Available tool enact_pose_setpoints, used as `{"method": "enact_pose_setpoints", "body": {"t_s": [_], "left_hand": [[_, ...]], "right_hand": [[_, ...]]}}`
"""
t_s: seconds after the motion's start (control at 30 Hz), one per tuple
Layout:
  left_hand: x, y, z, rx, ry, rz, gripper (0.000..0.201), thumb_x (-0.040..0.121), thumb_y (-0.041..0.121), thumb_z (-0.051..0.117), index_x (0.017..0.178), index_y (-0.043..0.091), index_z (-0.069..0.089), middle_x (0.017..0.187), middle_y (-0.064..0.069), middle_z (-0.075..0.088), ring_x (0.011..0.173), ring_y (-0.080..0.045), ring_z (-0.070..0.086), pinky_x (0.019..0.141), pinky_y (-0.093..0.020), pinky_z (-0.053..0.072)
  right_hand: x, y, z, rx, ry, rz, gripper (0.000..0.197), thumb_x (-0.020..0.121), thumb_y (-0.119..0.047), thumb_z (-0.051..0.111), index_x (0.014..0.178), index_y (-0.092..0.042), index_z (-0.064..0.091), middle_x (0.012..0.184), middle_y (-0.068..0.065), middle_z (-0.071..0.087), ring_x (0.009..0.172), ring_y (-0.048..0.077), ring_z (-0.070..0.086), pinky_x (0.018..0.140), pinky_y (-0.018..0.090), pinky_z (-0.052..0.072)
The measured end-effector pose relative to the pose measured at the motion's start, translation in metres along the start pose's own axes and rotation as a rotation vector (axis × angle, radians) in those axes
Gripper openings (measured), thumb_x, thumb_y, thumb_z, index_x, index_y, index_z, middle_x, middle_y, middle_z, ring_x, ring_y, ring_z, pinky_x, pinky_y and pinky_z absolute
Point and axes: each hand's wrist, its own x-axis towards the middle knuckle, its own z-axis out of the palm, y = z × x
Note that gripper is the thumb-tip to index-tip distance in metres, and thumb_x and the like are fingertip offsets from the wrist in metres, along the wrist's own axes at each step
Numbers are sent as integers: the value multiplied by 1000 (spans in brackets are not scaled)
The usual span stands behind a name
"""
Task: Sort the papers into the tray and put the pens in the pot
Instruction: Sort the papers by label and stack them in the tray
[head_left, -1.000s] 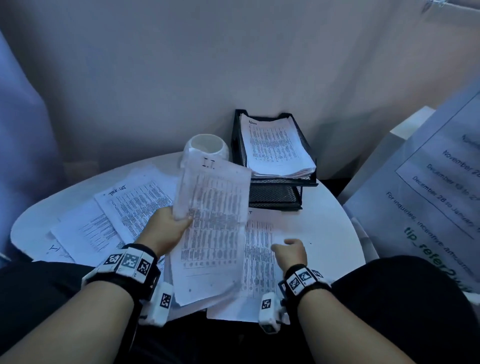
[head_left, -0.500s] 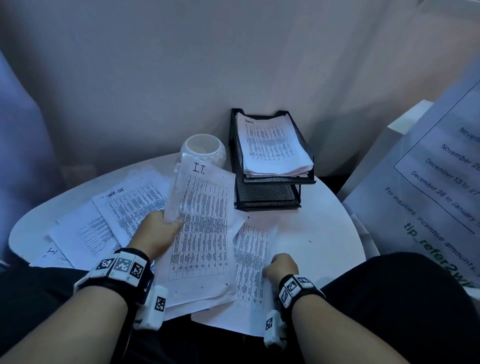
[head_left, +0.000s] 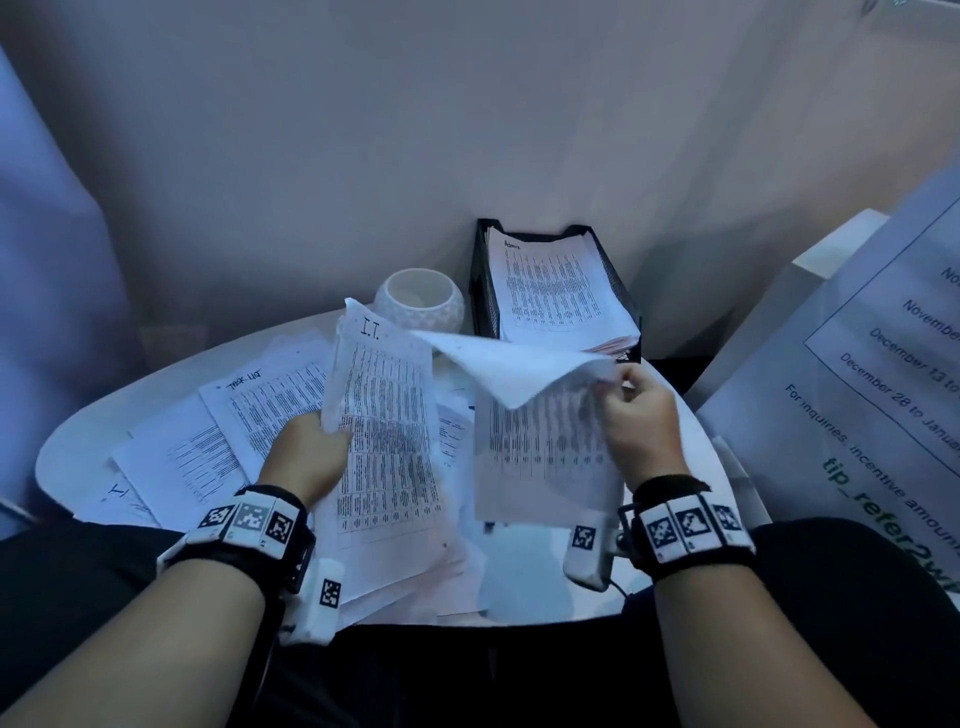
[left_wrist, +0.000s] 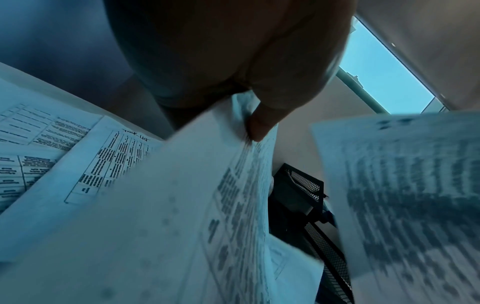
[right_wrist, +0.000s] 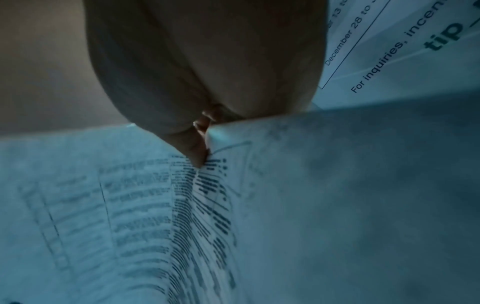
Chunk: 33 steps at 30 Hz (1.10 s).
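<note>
Office: mesh paper tray (head_left: 626, 304), printed spreadsheets (head_left: 387, 431).

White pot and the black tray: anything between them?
Nothing stands between them in the head view: the white pot sits just left of the black tray with a narrow bare gap. The lifted I.T. sheet only overlaps the pot's lower front edge.

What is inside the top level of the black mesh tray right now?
The tray's top level holds a stack of printed sheets; the uppermost has a handwritten heading and table rows. The sheets beneath it are covered, and the lifted sheet in the right hand hides the lower level.
</note>
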Motion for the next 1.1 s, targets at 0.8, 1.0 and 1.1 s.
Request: {"method": "enact_pose_setpoints", "body": {"t_s": [0.8, 1.0, 1.1], "left_hand": [[-14, 18, -2, -181, -212, 88, 22, 101, 22, 63, 91, 3, 66, 80, -12, 59, 72, -24, 55, 66, -34, 48], [-2, 7, -13, -92, -50, 3, 21, 102, 18, 60, 83, 8, 60, 75, -8, 52, 61, -20, 48, 56, -31, 39], [2, 1, -19, -117, -5, -26, 19, 101, 16, 60, 84, 7, 60, 76, -10, 53, 60, -21, 47, 54, -30, 37]], "right_hand": [[-25, 66, 88, 331, -229, 545, 9, 92, 0, 67, 100, -4, 64, 97, 22, 72, 78, 30, 68, 60, 32, 57], [-10, 86, 95, 136, -66, 643, 10, 94, -7, 62, 104, -11, 62, 97, 8, 62, 85, 21, 61, 84, 43, 60], [2, 93, 107, -24, -96, 614, 42, 90, -10, 67, 131, -12, 55, 115, 5, 60, 89, 21, 62, 93, 50, 59]]}}
